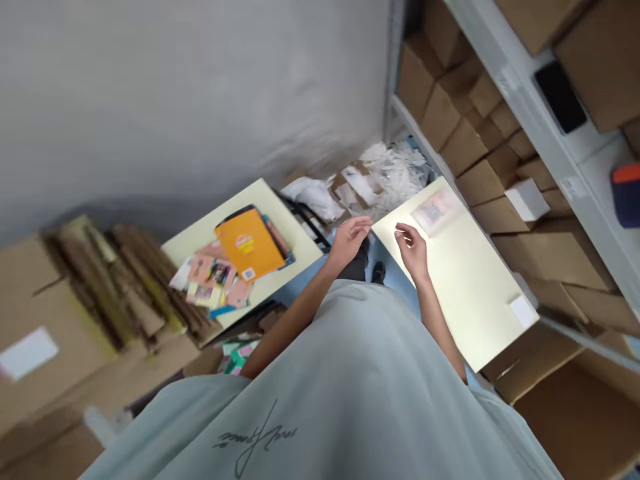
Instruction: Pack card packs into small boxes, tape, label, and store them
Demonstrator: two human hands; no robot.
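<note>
My left hand (350, 241) is held in the gap between two pale tables, its fingers stretched out and nothing in it. Over the near left edge of the right table (465, 287) is my right hand (413, 252), its fingers loosely bent and apart, with nothing visible in them. Just beyond it on that table lies a blurred, see-through packet with a printed picture (434, 211). A small white card or paper (523, 311) lies at the table's right corner. On the left table (285, 227) an orange printed folder or pack (250, 243) rests beside a heap of small colourful printed packets (213, 275).
Shelves of cardboard boxes (493, 177) line the right side, with a dark phone-like slab (560, 97) on one. An open carton (580, 413) stands at lower right. Flattened cardboard (135, 280) stands at left. White paper scraps (395, 170) pile up ahead by the grey wall (200, 80).
</note>
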